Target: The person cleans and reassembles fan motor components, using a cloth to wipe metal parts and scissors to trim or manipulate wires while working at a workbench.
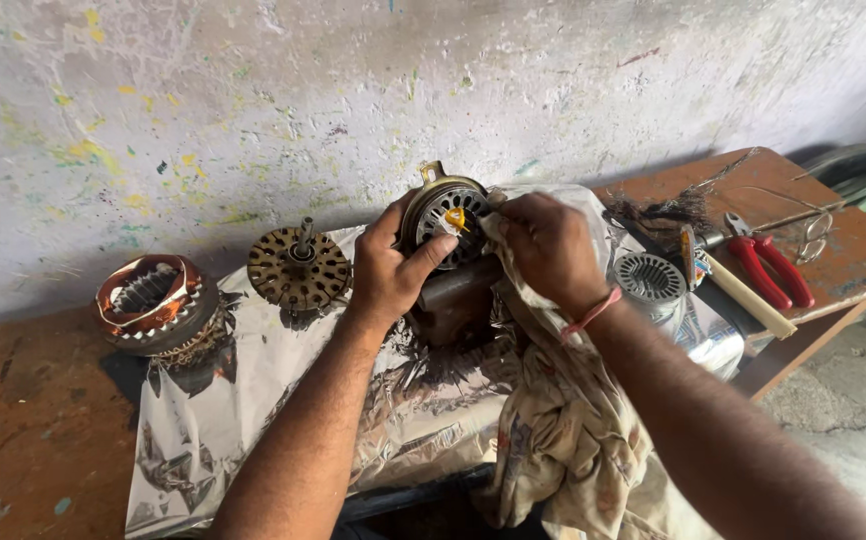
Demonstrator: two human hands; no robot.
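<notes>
Paint-flecked wall, one workbench [43,420], left hand [388,270] gripping one motor housing [443,215], right hand [548,245] pinching one cloth [563,440]

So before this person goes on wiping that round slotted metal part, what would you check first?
1. Left hand steadies the round slotted metal motor part: ok.
2. Right hand pinches the patterned beige cloth against it: ok.
3. Part rests on the dark block firmly: cannot tell.
4. Crinkled silver foil sheet covers the bench below: ok.
5. Red-handled pliers lie apart from both hands: ok.
</notes>
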